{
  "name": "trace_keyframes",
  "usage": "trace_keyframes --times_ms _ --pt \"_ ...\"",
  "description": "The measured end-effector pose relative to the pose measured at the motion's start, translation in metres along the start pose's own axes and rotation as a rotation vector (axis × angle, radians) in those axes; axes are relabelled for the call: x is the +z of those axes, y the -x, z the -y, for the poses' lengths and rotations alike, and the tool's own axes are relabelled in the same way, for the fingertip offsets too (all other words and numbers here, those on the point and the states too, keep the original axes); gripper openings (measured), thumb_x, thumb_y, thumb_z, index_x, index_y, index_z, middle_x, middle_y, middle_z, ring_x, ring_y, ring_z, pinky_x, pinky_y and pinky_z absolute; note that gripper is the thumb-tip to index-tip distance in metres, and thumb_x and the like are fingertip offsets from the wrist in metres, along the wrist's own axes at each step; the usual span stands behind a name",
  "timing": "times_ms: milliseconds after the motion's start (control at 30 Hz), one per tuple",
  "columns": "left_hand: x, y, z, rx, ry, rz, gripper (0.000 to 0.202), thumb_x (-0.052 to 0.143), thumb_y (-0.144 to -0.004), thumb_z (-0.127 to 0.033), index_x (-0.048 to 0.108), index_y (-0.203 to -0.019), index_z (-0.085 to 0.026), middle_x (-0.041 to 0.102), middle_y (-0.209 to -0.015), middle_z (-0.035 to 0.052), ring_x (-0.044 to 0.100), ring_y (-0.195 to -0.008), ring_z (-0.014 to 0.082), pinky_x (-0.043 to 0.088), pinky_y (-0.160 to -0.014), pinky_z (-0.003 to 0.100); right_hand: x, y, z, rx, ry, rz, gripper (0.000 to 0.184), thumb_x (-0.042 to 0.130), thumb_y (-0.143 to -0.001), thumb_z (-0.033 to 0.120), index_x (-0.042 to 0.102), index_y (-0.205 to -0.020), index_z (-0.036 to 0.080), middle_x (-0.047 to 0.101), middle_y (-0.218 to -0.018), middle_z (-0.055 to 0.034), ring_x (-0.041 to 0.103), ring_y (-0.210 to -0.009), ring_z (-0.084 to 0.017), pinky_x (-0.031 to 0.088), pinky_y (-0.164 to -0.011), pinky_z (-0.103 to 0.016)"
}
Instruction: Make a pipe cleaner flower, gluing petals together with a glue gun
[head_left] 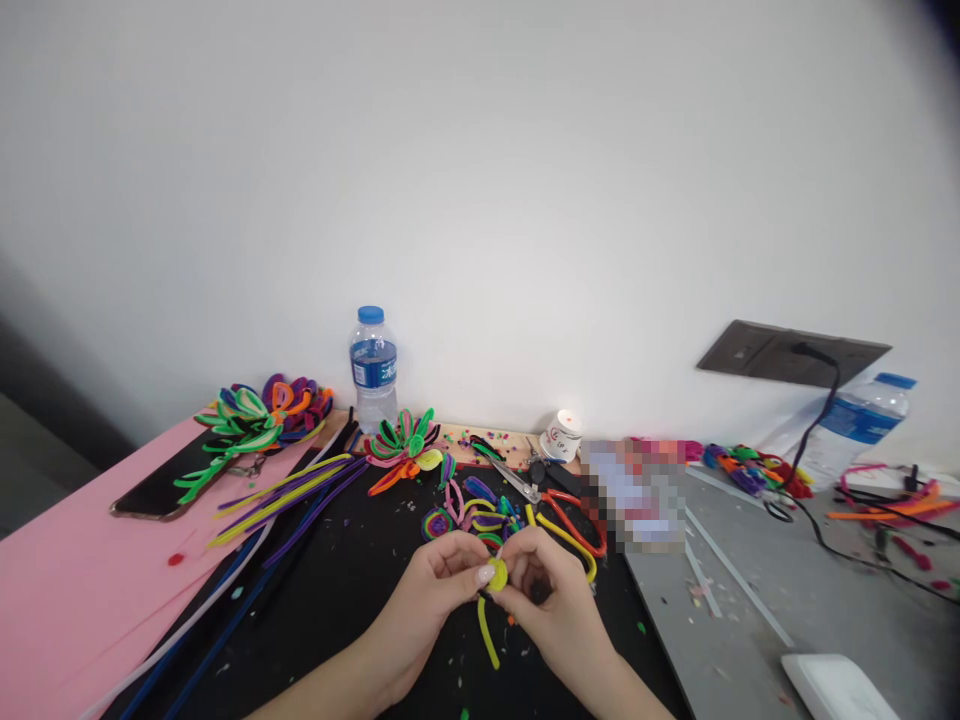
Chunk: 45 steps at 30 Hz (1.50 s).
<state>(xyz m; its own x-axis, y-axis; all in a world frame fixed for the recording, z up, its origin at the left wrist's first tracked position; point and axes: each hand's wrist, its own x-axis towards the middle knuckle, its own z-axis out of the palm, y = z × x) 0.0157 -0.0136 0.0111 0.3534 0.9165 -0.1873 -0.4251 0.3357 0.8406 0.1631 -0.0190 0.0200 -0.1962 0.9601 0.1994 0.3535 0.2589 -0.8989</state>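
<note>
Between my two hands is a yellow pipe cleaner (498, 574), wound into a small coil with its loose tail hanging down over the black mat. My left hand (450, 585) pinches the coil's left side between thumb and fingers. On the other side, my right hand (544, 585) has its thumb and fingers closed at the coil's right edge. Just beyond the hands lie looped and coiled pipe-cleaner pieces (480, 505) in purple, pink, yellow and green. Scissors with orange-red handles (574, 520) rest to the right of these, open-bladed.
A water bottle (373, 375) stands by the wall, near a pipe-cleaner flower (405, 443). Loose pipe cleaners (289, 495) and a phone (161, 480) lie left. A paper cup (562, 436) is at the back. Rightward are a black cable (814, 440) and a white device (836, 685).
</note>
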Motion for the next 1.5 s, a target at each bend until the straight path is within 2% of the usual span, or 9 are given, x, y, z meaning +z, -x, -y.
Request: trace_keyframes --times_ms 167,333,433,533,700,967,1067,1333,1500 --pt "-0.001 0.000 0.000 -0.007 0.002 -0.019 0.011 0.069 -0.067 -0.023 0.063 -0.073 -0.017 0.059 -0.067 -0.0014 0.050 -0.067 0.0121 0.037 -0.064 0.023 -0.001 0.000 0.000 0.037 -0.052 -0.002 0.018 0.063 -0.065 0.009 0.054 -0.077 0.018 0.047 -0.059 0.0058 0.045 -0.048 -0.009 0.036 -0.045 -0.021" --pt "-0.003 -0.002 -0.001 -0.003 0.030 -0.046 0.012 0.069 -0.067 -0.025 0.062 -0.073 -0.017 0.060 -0.069 -0.0010 0.052 -0.069 0.0134 0.038 -0.066 0.025 -0.006 -0.004 0.002 0.138 -0.321 0.059 0.025 0.066 -0.063 0.010 0.057 -0.085 0.018 0.053 -0.065 0.0042 0.047 -0.050 -0.008 0.038 -0.045 -0.019" --pt "-0.004 -0.003 -0.001 -0.006 0.030 -0.057 0.013 0.069 -0.066 -0.025 0.062 -0.074 -0.018 0.059 -0.070 -0.0014 0.052 -0.068 0.0127 0.038 -0.065 0.024 -0.009 -0.006 0.001 0.204 -0.450 0.071 0.019 0.066 -0.067 0.016 0.058 -0.083 0.017 0.054 -0.065 0.0041 0.045 -0.046 -0.006 0.036 -0.038 -0.016" --pt "-0.005 -0.003 0.000 -0.015 0.021 -0.053 0.011 0.068 -0.068 -0.024 0.061 -0.074 -0.017 0.058 -0.069 -0.0018 0.050 -0.066 0.0112 0.037 -0.063 0.022 -0.010 -0.007 -0.002 0.250 -0.487 0.083 0.016 0.066 -0.068 0.020 0.057 -0.081 0.016 0.055 -0.062 0.0045 0.044 -0.041 -0.005 0.034 -0.033 -0.014" --pt "-0.004 -0.005 0.001 -0.001 -0.017 -0.047 0.012 0.068 -0.068 -0.024 0.061 -0.072 -0.016 0.057 -0.067 -0.0013 0.048 -0.064 0.0112 0.036 -0.061 0.023 -0.009 -0.008 -0.007 0.266 -0.500 0.099 0.020 0.067 -0.066 0.018 0.057 -0.083 0.016 0.058 -0.063 0.0037 0.044 -0.041 -0.004 0.036 -0.035 -0.014" --pt "-0.004 -0.010 0.003 -0.007 -0.028 -0.108 0.021 0.073 -0.059 -0.031 0.061 -0.066 -0.015 0.055 -0.057 -0.0023 0.045 -0.056 0.0107 0.033 -0.055 0.022 -0.006 -0.009 -0.007 0.169 -0.298 0.012 0.021 0.063 -0.063 0.006 0.062 -0.079 0.019 0.053 -0.056 0.0055 0.044 -0.045 -0.007 0.035 -0.043 -0.018" --pt "-0.008 -0.015 0.007 0.030 -0.051 -0.075 0.024 0.075 -0.057 -0.033 0.062 -0.065 -0.015 0.055 -0.056 -0.0023 0.044 -0.054 0.0099 0.032 -0.053 0.021 -0.004 -0.009 -0.010 0.112 -0.217 -0.017 0.022 0.063 -0.062 0.006 0.064 -0.079 0.020 0.054 -0.058 0.0039 0.045 -0.047 -0.009 0.036 -0.045 -0.019" --pt "-0.019 -0.025 0.019 0.049 -0.098 -0.091 0.030 0.074 -0.055 -0.040 0.060 -0.063 -0.015 0.055 -0.054 -0.0016 0.047 -0.054 0.0115 0.033 -0.053 0.023 0.001 -0.009 -0.016 -0.104 -0.104 -0.096 0.014 0.064 -0.065 0.008 0.063 -0.071 0.020 0.059 -0.063 -0.0003 0.054 -0.054 -0.014 0.042 -0.050 -0.022" --pt "-0.021 -0.026 0.021 0.034 -0.097 -0.095 0.031 0.075 -0.054 -0.040 0.060 -0.064 -0.015 0.056 -0.055 -0.0017 0.048 -0.055 0.0116 0.034 -0.055 0.024 0.006 -0.009 -0.019 -0.148 -0.073 -0.134 0.013 0.064 -0.066 0.007 0.061 -0.067 0.020 0.061 -0.063 -0.0018 0.058 -0.058 -0.016 0.045 -0.053 -0.023"
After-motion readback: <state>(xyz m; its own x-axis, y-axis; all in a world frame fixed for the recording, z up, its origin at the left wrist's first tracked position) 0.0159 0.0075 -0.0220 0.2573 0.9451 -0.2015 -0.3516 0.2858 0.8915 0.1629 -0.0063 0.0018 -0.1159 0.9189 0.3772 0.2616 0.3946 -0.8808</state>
